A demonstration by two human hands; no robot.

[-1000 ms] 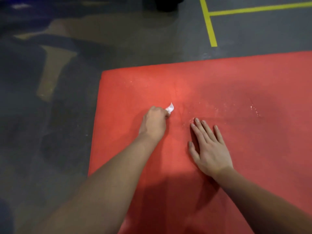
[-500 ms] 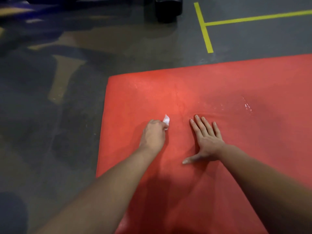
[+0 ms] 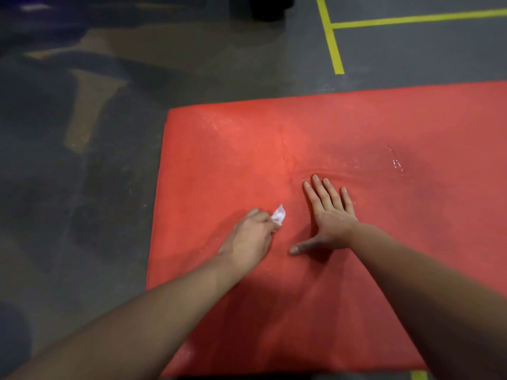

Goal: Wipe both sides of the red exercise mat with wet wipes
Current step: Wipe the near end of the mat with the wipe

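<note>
The red exercise mat (image 3: 356,127) lies flat on the floor and fills the right and lower part of the view. My left hand (image 3: 251,238) grips a crumpled white wet wipe (image 3: 278,215) and holds it down on the mat; only a small tuft shows past the fingers. My right hand (image 3: 327,215) rests flat on the mat just right of it, fingers straight and thumb spread out to the left. Small wet glints (image 3: 397,164) shine on the mat farther right.
Grey concrete floor (image 3: 82,201) with worn tan patches lies left of and beyond the mat. Yellow tape lines (image 3: 333,42) run on the floor at the top right. A dark object (image 3: 267,6) stands at the top edge.
My left hand has drawn the wipe back toward me along the mat. My right hand stays pressed flat, with its thumb now spread wide. The view has shifted slightly.
</note>
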